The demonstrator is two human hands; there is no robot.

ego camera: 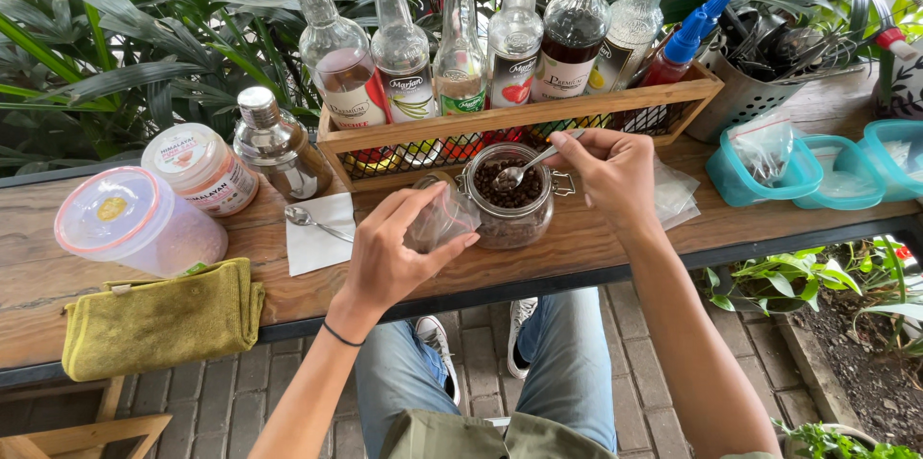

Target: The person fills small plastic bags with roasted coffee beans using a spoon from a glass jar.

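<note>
Jar [514,219] before bottle crate [519,118], napkin [317,238] to its left

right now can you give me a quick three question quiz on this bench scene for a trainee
1. True or false: the right hand holds a spoon whose bowl is inside the open glass jar of dark beans.
2. Which thing is the left hand holding beside that jar?
A. a clear lid tilted open
B. the yellow-green cloth
C. the metal shaker
3. Fill in: a second spoon lies on a white ______ left of the jar.

Key
1. True.
2. A: the fingers wrap the clear lid, tilted beside the jar's mouth.
3. Napkin.
</note>
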